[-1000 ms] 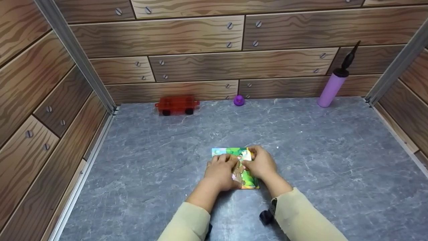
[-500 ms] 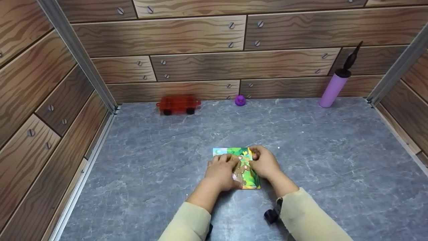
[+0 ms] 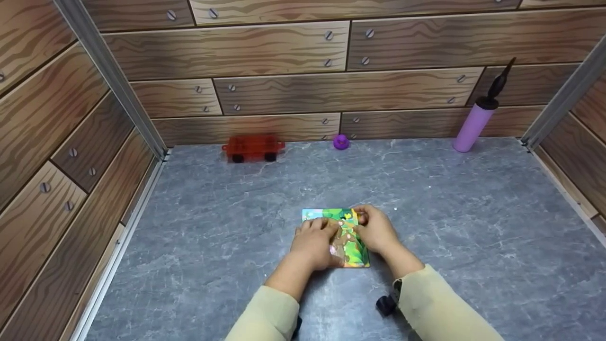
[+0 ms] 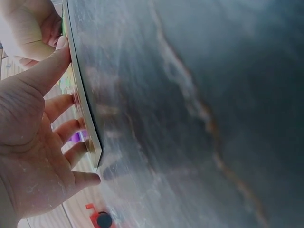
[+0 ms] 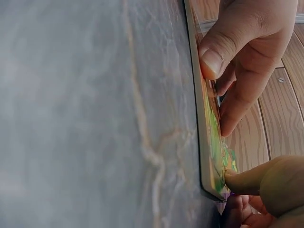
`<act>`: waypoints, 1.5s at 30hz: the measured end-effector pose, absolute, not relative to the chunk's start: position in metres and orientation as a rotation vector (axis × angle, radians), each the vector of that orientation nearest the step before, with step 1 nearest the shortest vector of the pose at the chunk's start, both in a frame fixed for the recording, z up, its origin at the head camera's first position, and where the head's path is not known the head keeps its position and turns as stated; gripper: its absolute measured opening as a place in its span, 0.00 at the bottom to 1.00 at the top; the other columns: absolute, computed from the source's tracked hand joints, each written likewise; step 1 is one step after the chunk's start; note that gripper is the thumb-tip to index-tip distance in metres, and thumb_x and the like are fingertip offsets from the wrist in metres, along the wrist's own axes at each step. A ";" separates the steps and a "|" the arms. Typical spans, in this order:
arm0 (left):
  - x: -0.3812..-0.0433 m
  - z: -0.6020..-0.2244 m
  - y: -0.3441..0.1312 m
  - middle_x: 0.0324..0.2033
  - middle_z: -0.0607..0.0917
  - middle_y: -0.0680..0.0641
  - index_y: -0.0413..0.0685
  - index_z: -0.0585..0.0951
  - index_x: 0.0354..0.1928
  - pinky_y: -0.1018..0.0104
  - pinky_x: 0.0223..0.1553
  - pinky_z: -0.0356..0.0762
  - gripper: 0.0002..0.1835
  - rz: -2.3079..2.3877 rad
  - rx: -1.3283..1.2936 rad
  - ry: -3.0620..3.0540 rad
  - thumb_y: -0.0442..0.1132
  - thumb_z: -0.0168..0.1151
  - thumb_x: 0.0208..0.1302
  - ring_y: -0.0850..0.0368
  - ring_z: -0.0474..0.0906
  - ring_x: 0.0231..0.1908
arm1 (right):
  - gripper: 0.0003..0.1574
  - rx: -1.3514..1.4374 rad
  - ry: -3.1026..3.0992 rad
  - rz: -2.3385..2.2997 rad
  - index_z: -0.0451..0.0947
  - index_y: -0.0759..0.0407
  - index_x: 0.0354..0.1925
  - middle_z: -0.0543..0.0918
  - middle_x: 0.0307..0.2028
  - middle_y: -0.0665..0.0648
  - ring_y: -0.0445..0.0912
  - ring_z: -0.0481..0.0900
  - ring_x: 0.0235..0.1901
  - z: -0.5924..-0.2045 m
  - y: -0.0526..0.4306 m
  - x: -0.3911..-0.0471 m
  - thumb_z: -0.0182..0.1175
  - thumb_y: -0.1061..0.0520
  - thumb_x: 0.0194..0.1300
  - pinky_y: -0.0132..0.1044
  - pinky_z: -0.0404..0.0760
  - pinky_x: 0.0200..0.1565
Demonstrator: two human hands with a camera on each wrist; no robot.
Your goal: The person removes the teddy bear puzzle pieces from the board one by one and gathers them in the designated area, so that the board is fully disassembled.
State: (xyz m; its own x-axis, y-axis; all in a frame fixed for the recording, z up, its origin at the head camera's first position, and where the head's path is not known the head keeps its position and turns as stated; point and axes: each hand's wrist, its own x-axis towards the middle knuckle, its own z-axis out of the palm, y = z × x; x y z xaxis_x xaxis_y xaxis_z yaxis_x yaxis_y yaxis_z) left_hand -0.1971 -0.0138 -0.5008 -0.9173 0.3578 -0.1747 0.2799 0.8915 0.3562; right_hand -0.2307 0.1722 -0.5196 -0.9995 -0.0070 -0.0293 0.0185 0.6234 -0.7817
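A small colourful jigsaw puzzle [image 3: 352,253] in a thin frame, with a brown animal and green scenery, lies flat on the table. My left hand [image 3: 312,244] rests across its left half with extended fingers, covering much of the picture. In the left wrist view the thumb [image 4: 59,57] lies at the near edge and the little finger reaches past the frame. At the far right corner my right hand [image 3: 377,229] pinches a green and yellow puzzle piece [image 3: 349,217] between thumb and fingers. In the right wrist view this piece [image 5: 232,159] stands slightly above the frame.
Along the back wall stand a red see-through toy wagon [image 3: 253,148] with black wheels, a small purple toy duck [image 3: 341,141] and a purple hand pump [image 3: 475,125] leaning against the wall. Wood-patterned panels close off the grey marbled table [image 3: 213,237] at back and sides.
The right thumb has shifted slightly right, and the white glare on the corner piece has given way to its green and yellow print. The left hand stays in place.
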 end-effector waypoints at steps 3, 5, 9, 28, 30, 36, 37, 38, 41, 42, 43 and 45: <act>-0.197 -0.501 -0.014 0.76 0.69 0.48 0.60 0.72 0.78 0.35 0.74 0.60 0.49 0.476 0.481 2.825 0.61 0.81 0.55 0.41 0.61 0.75 | 0.26 -0.035 2.819 -1.300 0.77 0.70 0.61 0.77 0.37 0.57 0.51 0.76 0.40 -0.519 0.173 -0.231 0.66 0.73 0.65 0.49 0.78 0.49; -0.198 -0.501 -0.013 0.76 0.69 0.48 0.60 0.72 0.79 0.36 0.74 0.60 0.49 0.470 0.480 2.825 0.61 0.80 0.56 0.41 0.61 0.75 | 0.25 -0.061 2.823 -1.280 0.77 0.71 0.61 0.77 0.37 0.57 0.52 0.76 0.40 -0.518 0.174 -0.231 0.65 0.72 0.66 0.49 0.78 0.49; -0.198 -0.502 -0.013 0.76 0.68 0.48 0.60 0.71 0.79 0.38 0.74 0.61 0.49 0.461 0.485 2.826 0.61 0.80 0.56 0.41 0.61 0.74 | 0.24 -0.082 2.820 -1.277 0.77 0.72 0.61 0.77 0.38 0.58 0.52 0.76 0.41 -0.519 0.178 -0.234 0.65 0.71 0.68 0.49 0.78 0.49; -0.195 -0.503 -0.015 0.77 0.67 0.48 0.60 0.71 0.79 0.41 0.75 0.61 0.48 0.501 0.500 2.829 0.60 0.80 0.57 0.41 0.60 0.75 | 0.25 -0.031 2.870 -1.303 0.73 0.75 0.65 0.77 0.41 0.63 0.56 0.77 0.43 -0.509 0.216 -0.259 0.59 0.72 0.71 0.50 0.78 0.49; -0.195 -0.502 -0.016 0.77 0.67 0.47 0.59 0.71 0.79 0.41 0.75 0.61 0.49 0.504 0.500 2.824 0.60 0.80 0.57 0.41 0.60 0.75 | 0.26 -0.005 2.861 -1.299 0.73 0.74 0.66 0.76 0.41 0.63 0.56 0.76 0.43 -0.509 0.219 -0.261 0.60 0.71 0.72 0.49 0.77 0.48; -0.196 -0.502 -0.016 0.78 0.66 0.47 0.59 0.70 0.80 0.41 0.76 0.59 0.49 0.507 0.504 2.807 0.59 0.80 0.58 0.41 0.59 0.76 | 0.27 0.075 2.839 -1.275 0.71 0.73 0.69 0.75 0.43 0.63 0.56 0.74 0.45 -0.513 0.225 -0.268 0.59 0.68 0.76 0.49 0.75 0.48; -0.196 -0.502 -0.016 0.78 0.66 0.47 0.59 0.70 0.80 0.41 0.76 0.59 0.49 0.508 0.504 2.804 0.59 0.80 0.58 0.41 0.59 0.76 | 0.26 0.085 2.838 -1.272 0.71 0.73 0.69 0.75 0.43 0.63 0.56 0.74 0.45 -0.514 0.225 -0.268 0.59 0.68 0.76 0.50 0.75 0.49; -0.196 -0.502 -0.016 0.78 0.66 0.47 0.59 0.70 0.80 0.41 0.76 0.58 0.49 0.510 0.504 2.802 0.58 0.80 0.58 0.41 0.59 0.76 | 0.27 0.093 2.836 -1.268 0.70 0.73 0.69 0.75 0.44 0.64 0.57 0.74 0.46 -0.515 0.226 -0.269 0.59 0.67 0.76 0.50 0.75 0.50; -0.195 -0.501 -0.017 0.78 0.66 0.47 0.59 0.70 0.80 0.40 0.76 0.58 0.49 0.523 0.506 2.800 0.58 0.80 0.58 0.41 0.59 0.76 | 0.27 0.099 2.839 -1.258 0.71 0.73 0.69 0.76 0.45 0.64 0.58 0.74 0.47 -0.516 0.228 -0.271 0.59 0.67 0.76 0.51 0.75 0.51; -0.195 -0.501 -0.017 0.78 0.66 0.47 0.59 0.70 0.80 0.40 0.76 0.58 0.49 0.528 0.507 2.801 0.58 0.80 0.58 0.41 0.59 0.76 | 0.26 0.101 2.838 -1.256 0.71 0.73 0.69 0.76 0.45 0.64 0.58 0.74 0.47 -0.517 0.229 -0.272 0.60 0.67 0.76 0.51 0.75 0.52; -0.195 -0.501 -0.017 0.78 0.66 0.47 0.58 0.70 0.80 0.40 0.76 0.58 0.49 0.531 0.508 2.803 0.58 0.80 0.58 0.41 0.59 0.76 | 0.26 0.099 2.841 -1.250 0.71 0.73 0.68 0.76 0.44 0.64 0.58 0.74 0.47 -0.518 0.229 -0.272 0.60 0.67 0.76 0.52 0.75 0.52; -0.195 -0.502 -0.018 0.78 0.66 0.47 0.58 0.70 0.79 0.40 0.76 0.58 0.49 0.538 0.510 2.805 0.58 0.80 0.57 0.40 0.59 0.76 | 0.26 0.096 2.836 -1.235 0.71 0.72 0.68 0.76 0.44 0.64 0.57 0.74 0.46 -0.518 0.230 -0.274 0.60 0.66 0.76 0.51 0.74 0.51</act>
